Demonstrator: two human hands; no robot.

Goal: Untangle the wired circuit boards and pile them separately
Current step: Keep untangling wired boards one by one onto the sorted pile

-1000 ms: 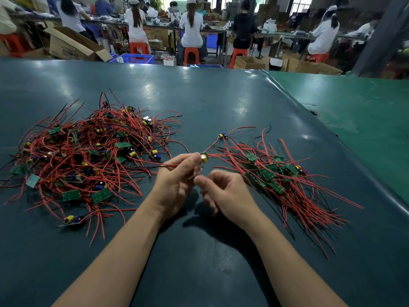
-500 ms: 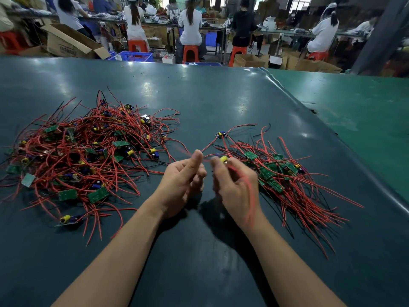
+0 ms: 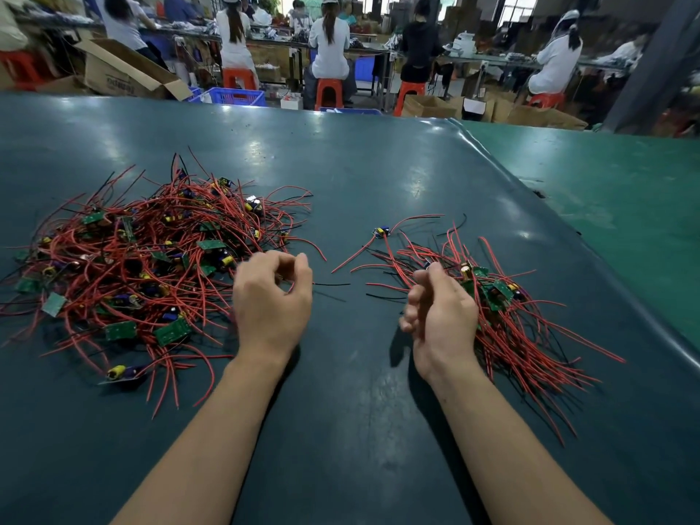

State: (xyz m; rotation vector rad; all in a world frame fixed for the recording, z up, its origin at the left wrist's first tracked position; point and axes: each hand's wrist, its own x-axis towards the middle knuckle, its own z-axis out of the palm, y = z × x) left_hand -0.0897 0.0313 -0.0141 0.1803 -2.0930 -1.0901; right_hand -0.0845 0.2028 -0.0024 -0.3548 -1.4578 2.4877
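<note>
The tangled pile [image 3: 144,267] is sprawling at the desk's [image 3: 360,392] left edge. The left hand [image 3: 271,301] is curling loosely, seemingly empty; the right hand [image 3: 441,308] is gripping wires beside the sorted pile [image 3: 503,308], open desk lying between.

The tangled heap [image 3: 144,259] showed red wires with a few black ones, green circuit boards and yellow-and-blue components. The sorted pile [image 3: 503,316] was the same red and green. The table [image 3: 378,176] was dark teal, the stools [image 3: 328,93] orange
</note>
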